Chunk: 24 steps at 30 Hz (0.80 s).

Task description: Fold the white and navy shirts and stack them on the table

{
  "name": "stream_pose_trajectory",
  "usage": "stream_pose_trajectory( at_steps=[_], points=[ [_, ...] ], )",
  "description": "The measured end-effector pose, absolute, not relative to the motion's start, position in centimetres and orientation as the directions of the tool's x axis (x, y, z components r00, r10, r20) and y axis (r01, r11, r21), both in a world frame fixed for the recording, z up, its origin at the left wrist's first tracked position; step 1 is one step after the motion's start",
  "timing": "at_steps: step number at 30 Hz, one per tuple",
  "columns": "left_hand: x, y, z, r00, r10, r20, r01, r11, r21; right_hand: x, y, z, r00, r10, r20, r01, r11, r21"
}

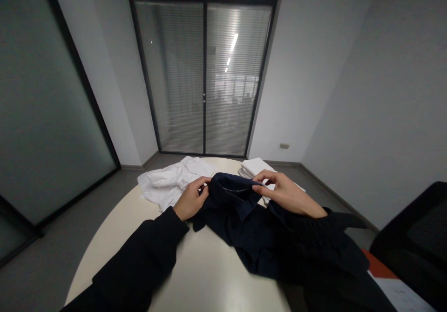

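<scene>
A dark navy collared shirt (pixel 240 228) lies partly bunched on the round table, its collar raised between my hands. My left hand (pixel 193 198) is closed on the left side of the collar, thumb and fingers pinching the cloth. At the other side of the collar, my right hand (pixel 279 191) pinches its edge between thumb and fingers. The neck opening shows between the two hands. The shirt's lower right part runs under my right sleeve, where dark cloth merges and is hard to tell apart.
A crumpled white garment (pixel 167 181) lies at the table's far left. Folded white cloth (pixel 256 165) is stacked behind my right hand. The cream round table (pixel 195 274) ends in a curved edge. A black chair (pixel 415 237) and a red item with paper (pixel 379 265) are at the right.
</scene>
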<state>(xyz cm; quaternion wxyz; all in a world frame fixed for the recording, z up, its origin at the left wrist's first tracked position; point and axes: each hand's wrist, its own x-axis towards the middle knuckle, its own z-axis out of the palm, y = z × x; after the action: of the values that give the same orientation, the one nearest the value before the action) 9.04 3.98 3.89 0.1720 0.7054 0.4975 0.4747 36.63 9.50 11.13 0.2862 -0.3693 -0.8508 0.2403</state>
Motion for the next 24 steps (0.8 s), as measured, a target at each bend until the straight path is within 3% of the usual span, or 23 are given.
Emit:
stream_pose_trajectory(
  at_steps=[7, 13, 17, 20, 24],
  points=[
    [8.8, 4.2, 3.5, 0.038, 0.865, 0.5, 0.587, -0.424, 0.69, 36.9, 9.4, 11.0, -0.544, 0.802, 0.245, 0.497, 0.544, -0.676],
    [8.8, 4.3, 3.1, 0.105, 0.879, 0.465, 0.559, -0.439, 0.703, 37.0, 10.6, 10.2, -0.428, 0.828, 0.363, 0.658, 0.56, -0.503],
    [8.9, 3.9, 3.2, 0.198, 0.891, 0.409, 0.518, -0.449, 0.728, 37.1, 11.4, 9.6, -0.324, 0.841, 0.433, 0.712, 0.519, -0.473],
    [8.8, 3.6, 3.3, 0.29, 0.891, 0.35, 0.535, -0.454, 0.712, 37.0, 11.6, 9.2, -0.28, 0.874, 0.398, 0.695, 0.471, -0.544],
    [8.6, 3.8, 3.1, 0.392, 0.841, 0.374, 0.592, -0.542, 0.597, 37.1, 11.5, 9.1, -0.375, 0.879, 0.293, 0.514, 0.461, -0.723]
  ],
)
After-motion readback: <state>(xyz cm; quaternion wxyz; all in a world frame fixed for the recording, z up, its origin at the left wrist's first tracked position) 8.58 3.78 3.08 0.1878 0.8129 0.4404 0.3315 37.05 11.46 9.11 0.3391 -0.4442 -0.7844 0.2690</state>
